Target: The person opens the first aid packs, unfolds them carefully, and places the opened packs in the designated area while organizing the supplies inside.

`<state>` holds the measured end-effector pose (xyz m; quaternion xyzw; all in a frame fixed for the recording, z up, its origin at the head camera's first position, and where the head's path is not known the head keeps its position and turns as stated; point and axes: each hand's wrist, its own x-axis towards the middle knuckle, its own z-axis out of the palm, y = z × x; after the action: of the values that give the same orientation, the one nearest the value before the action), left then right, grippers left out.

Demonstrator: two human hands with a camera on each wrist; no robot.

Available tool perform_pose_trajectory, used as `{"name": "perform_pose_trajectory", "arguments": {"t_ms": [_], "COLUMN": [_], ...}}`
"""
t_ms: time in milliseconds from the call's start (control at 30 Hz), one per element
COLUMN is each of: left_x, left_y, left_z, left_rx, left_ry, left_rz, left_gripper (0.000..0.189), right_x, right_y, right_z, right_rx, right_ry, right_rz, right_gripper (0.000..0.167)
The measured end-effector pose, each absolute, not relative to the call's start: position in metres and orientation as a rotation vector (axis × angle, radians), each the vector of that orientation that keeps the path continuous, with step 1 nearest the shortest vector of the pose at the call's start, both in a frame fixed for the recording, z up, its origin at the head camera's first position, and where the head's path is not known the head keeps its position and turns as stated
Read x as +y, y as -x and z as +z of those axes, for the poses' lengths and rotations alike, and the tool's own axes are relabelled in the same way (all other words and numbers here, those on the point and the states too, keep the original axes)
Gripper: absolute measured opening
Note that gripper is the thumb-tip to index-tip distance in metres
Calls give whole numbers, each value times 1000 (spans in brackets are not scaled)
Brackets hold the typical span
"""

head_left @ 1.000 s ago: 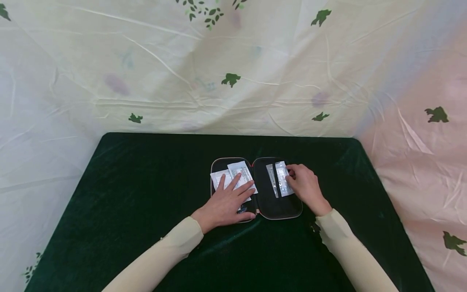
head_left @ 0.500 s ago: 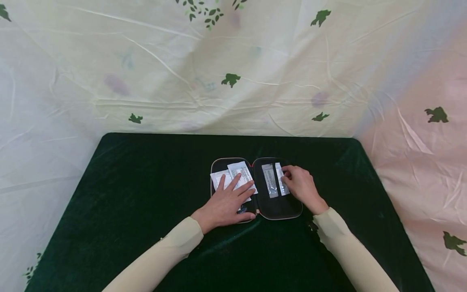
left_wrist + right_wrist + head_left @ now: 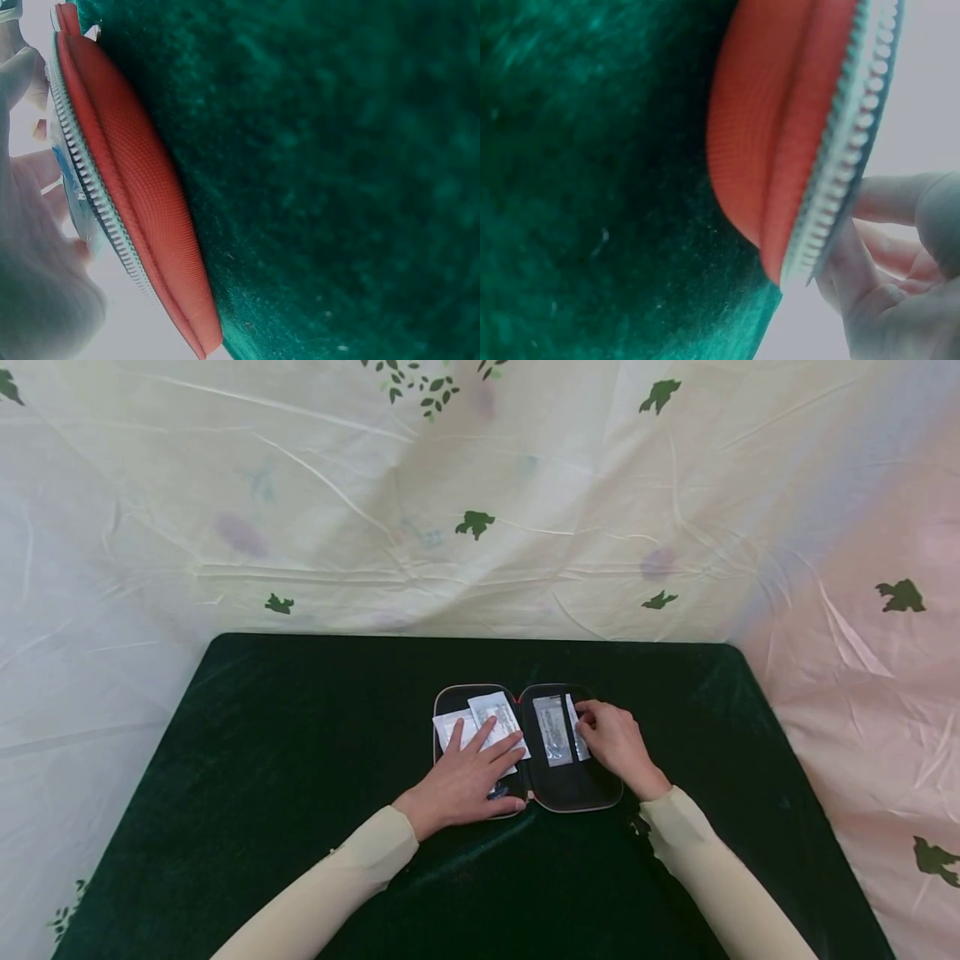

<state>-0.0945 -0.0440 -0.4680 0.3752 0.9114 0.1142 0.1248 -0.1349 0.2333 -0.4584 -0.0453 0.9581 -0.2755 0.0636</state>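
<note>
An orange-red zip case (image 3: 573, 792) with a black lining lies unfolded on the table. In its right half, a silvery-white sachet (image 3: 553, 732) lies beneath a black elastic strap (image 3: 570, 731). My right hand (image 3: 617, 742) pinches the sachet's right edge between thumb and fingers. Across the left half, my left hand (image 3: 468, 775) rests with fingers spread on several white packets (image 3: 493, 706), partly covering them. Both wrist views show the case's outer shell (image 3: 142, 172) and zip teeth (image 3: 847, 165) side-on; the sachet is hidden in the right wrist view.
Dark green velvety cloth (image 3: 315, 718) covers the table around the case. A pale hanging sheet (image 3: 337, 510) with green bird and leaf prints stands behind and at both sides.
My right hand has moved left, sliding the sachet further beneath the strap, so more of it shows left of the strap. My left hand has stayed in place.
</note>
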Motion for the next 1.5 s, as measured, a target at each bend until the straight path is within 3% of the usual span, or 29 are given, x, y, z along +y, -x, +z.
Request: {"name": "perform_pose_trajectory", "arguments": {"t_ms": [267,633,1500], "left_x": [-44,-45,-44], "left_y": [95,95,93], "left_z": [-468,-467,-468], "left_rx": [2653,2664,2666], "left_ry": [-1095,-1100,-1099], "left_rz": [336,335,338], "left_gripper": [81,80,81], "right_x": [234,237,234], "right_y": [128,120,112], "right_z": [-455,-453,-454], "right_rx": [2882,2658,2532], "right_ry": [115,49,-17], "right_rz": [-848,-1072,-1209], "right_gripper": [31,43,46]}}
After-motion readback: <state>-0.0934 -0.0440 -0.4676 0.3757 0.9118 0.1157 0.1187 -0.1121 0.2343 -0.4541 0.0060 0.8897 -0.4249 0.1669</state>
